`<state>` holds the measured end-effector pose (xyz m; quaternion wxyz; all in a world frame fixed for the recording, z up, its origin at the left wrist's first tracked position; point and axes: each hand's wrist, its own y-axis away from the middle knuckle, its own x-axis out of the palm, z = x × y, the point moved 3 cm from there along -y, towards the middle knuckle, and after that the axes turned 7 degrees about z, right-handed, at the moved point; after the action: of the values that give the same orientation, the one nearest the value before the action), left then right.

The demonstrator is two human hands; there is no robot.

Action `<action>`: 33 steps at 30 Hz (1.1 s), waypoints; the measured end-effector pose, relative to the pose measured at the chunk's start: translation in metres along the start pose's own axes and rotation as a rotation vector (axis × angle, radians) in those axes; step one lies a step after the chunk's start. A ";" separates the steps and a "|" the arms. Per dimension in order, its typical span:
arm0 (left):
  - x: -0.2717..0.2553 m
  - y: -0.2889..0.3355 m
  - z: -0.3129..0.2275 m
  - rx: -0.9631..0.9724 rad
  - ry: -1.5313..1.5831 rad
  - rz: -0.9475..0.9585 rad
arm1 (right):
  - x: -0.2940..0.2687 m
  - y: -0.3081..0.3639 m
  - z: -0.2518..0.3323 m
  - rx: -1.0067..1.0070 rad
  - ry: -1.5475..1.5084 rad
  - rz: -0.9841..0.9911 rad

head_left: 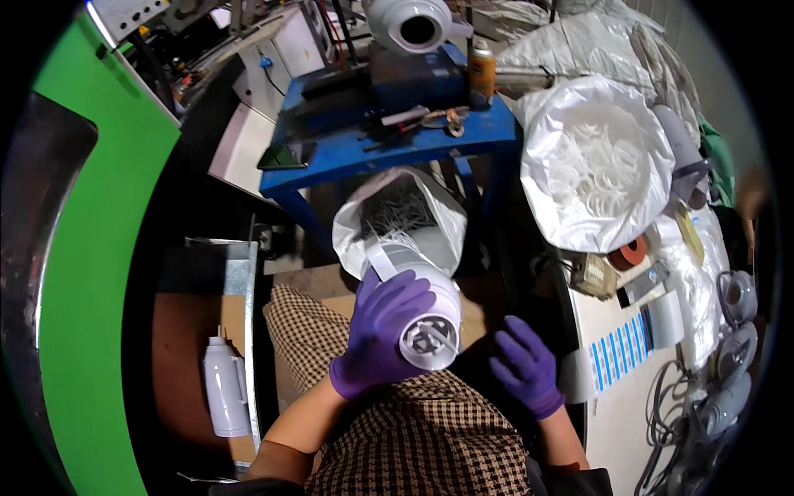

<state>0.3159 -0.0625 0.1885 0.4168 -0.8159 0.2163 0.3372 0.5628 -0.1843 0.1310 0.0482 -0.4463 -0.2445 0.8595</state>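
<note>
A white plastic vacuum flask casing [442, 302] lies tilted over my lap, its round open end with ribbed inner parts facing me. My left hand [385, 322], in a purple glove, holds it from the left with fingers laid across its side. The handle [381, 260] stands out near its far end. To the right of the casing, apart from it, my right hand [527, 369] hangs gloved and empty, fingers loosely bent and apart. Beyond the casing, a white bag [351, 217] holds many thin grey pieces; the casing's far end overlaps the bag in view.
A blue table [339, 169] ahead carries tools, a phone [287, 156], a spray can [482, 73] and another flask [409, 25]. On the right bench are a bag of clear rings [552, 227], tape [627, 252] and a label sheet [620, 351]. At left, a flask [225, 393] lies in a bin.
</note>
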 end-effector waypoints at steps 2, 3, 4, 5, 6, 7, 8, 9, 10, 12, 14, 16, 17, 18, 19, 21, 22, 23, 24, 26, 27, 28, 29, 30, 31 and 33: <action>0.020 0.007 0.002 -0.051 0.053 -0.039 | 0.004 -0.006 0.027 -0.082 0.007 0.004; 0.029 0.009 0.004 -0.057 0.085 -0.060 | 0.010 -0.009 0.036 -0.091 0.026 0.036; 0.036 0.011 0.005 -0.065 0.110 -0.084 | 0.015 -0.014 0.047 -0.102 0.041 0.068; 0.045 0.012 0.003 -0.067 0.084 -0.022 | 0.014 -0.020 0.057 -0.096 0.062 0.099; 0.049 0.012 -0.002 -0.055 0.099 0.031 | 0.016 -0.031 0.061 -0.061 0.116 0.161; 0.052 0.011 -0.008 -0.044 0.114 0.085 | 0.019 -0.031 0.060 -0.068 0.183 0.171; 0.054 0.011 -0.012 -0.065 0.164 0.065 | 0.023 -0.030 0.057 -0.076 0.250 0.182; 0.058 0.012 -0.011 -0.050 0.155 0.069 | 0.026 -0.028 0.056 -0.078 0.316 0.194; 0.063 0.013 -0.009 -0.036 0.147 0.073 | 0.027 -0.031 0.056 -0.050 0.269 0.217; 0.066 0.013 -0.007 0.003 0.099 0.089 | 0.046 -0.027 0.045 0.027 0.274 0.345; 0.072 0.016 -0.003 0.045 0.020 0.062 | 0.061 -0.024 0.035 0.083 0.255 0.357; 0.074 0.013 0.000 0.053 0.008 0.065 | 0.064 -0.030 0.032 0.078 0.227 0.325; 0.080 0.011 0.004 0.063 -0.006 0.056 | 0.063 -0.034 0.029 0.076 0.214 0.309; 0.083 0.006 0.013 0.076 -0.034 0.051 | 0.064 -0.041 0.024 0.084 0.181 0.350; 0.084 0.003 0.019 0.089 -0.061 0.045 | 0.062 -0.044 0.028 0.087 0.144 0.295; 0.082 0.004 0.028 0.034 -0.056 0.073 | 0.055 -0.045 0.039 0.095 0.070 0.197; 0.080 0.001 0.032 0.021 -0.048 0.030 | 0.057 -0.041 0.040 0.085 0.057 0.198; 0.078 -0.003 0.036 0.007 -0.040 -0.013 | 0.056 -0.039 0.044 0.126 0.048 0.207; 0.073 -0.007 0.034 0.010 -0.044 -0.038 | 0.051 -0.042 0.053 0.165 0.042 0.216; 0.070 -0.007 0.032 0.036 -0.043 -0.051 | 0.048 -0.039 0.056 0.149 0.190 0.234; 0.069 -0.005 0.029 0.049 -0.043 -0.051 | 0.050 -0.037 0.055 0.147 0.290 0.252; 0.071 -0.004 0.025 0.059 -0.053 -0.037 | 0.052 -0.036 0.055 0.144 0.389 0.269; 0.072 -0.004 0.020 0.071 -0.084 -0.037 | 0.054 -0.035 0.054 0.142 0.488 0.286; 0.072 -0.005 0.015 0.088 -0.115 -0.038 | 0.057 -0.038 0.052 0.124 0.556 0.239; 0.071 -0.007 0.012 0.106 -0.147 -0.038 | 0.059 -0.040 0.052 0.149 0.594 0.259; 0.070 -0.008 0.010 0.130 -0.168 0.013 | 0.062 -0.041 0.052 0.190 0.670 0.308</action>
<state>0.3649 -0.0553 0.1370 0.4833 -0.7546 0.2070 0.3926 0.4790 -0.1494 0.1284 0.0370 -0.7276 -0.0644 0.6820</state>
